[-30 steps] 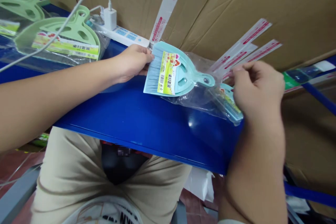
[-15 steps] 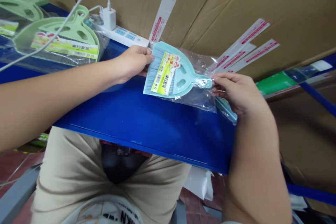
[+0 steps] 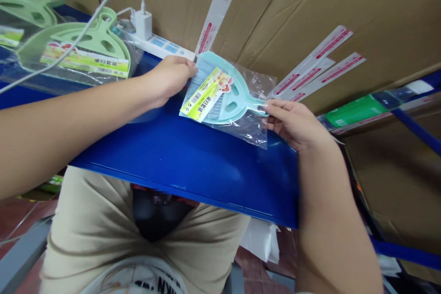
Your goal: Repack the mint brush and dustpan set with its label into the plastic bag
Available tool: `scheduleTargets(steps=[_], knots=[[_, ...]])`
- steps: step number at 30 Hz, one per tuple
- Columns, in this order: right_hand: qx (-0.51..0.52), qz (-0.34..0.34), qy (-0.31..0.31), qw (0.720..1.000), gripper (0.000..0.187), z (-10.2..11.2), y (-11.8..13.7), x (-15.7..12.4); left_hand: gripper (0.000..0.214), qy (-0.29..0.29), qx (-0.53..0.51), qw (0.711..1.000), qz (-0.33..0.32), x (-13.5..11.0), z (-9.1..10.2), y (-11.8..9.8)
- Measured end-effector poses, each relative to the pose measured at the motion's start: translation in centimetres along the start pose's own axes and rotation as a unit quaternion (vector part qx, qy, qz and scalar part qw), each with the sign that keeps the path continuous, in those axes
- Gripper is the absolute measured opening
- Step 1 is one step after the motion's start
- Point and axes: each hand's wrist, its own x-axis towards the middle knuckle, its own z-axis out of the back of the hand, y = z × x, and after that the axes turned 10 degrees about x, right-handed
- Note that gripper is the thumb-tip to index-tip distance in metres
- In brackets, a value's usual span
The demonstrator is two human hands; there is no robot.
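A small light-blue brush and dustpan set point(image 3: 223, 96) with a yellow-green label lies partly inside a clear plastic bag point(image 3: 253, 126) on the blue table point(image 3: 193, 165). My left hand point(image 3: 168, 78) grips the bristle end of the set at its left edge. My right hand point(image 3: 292, 124) pinches the bag at the handle end on the right. Both hands are closed on it.
Green dustpan sets in clear bags point(image 3: 79, 48) lie at the far left. A white power strip point(image 3: 165, 46) with a plugged charger point(image 3: 143, 23) and cable runs along the back. Cardboard boxes point(image 3: 310, 4) with adhesive strips point(image 3: 317, 66) stand behind. A green package point(image 3: 358, 110) lies right.
My right hand came down from the adhesive strips to the bag's handle end. The set slid left and turned slightly, going deeper into the bag. A second blue piece under my right hand is out of sight.
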Motion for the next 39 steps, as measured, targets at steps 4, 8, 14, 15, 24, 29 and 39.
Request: scheduleTargets(steps=[4,8,14,15,24,29,39], knots=[[0.018,0.010,-0.021,1.000,0.026,-0.4,-0.3,0.2,0.027,0.028,-0.028,0.999,0.026,-0.2,0.1,-0.7],[0.040,-0.023,-0.063,0.997,0.023,-0.7,-0.1,0.4,0.022,0.062,-0.060,0.996,0.028,-0.2,0.2,-0.8],[0.068,-0.021,-0.065,0.995,0.028,-1.0,-0.2,0.5,0.009,0.091,-0.056,0.994,0.025,-0.4,0.4,-1.4],[0.068,-0.023,-0.067,0.995,0.028,-1.0,-0.2,0.6,0.004,0.091,-0.037,0.995,0.024,-0.6,0.5,-1.5],[0.044,0.007,-0.070,0.997,0.030,0.9,-0.9,1.8,0.042,0.085,0.314,0.944,-0.052,-1.6,2.5,-2.8],[0.041,0.043,-0.072,0.996,0.032,1.2,-2.2,2.5,0.032,0.146,0.268,0.952,-0.015,-1.3,2.8,-2.7],[0.045,0.015,-0.069,0.996,0.031,0.7,-0.8,1.7,0.032,0.094,0.315,0.941,-0.083,-1.3,2.4,-2.6]])
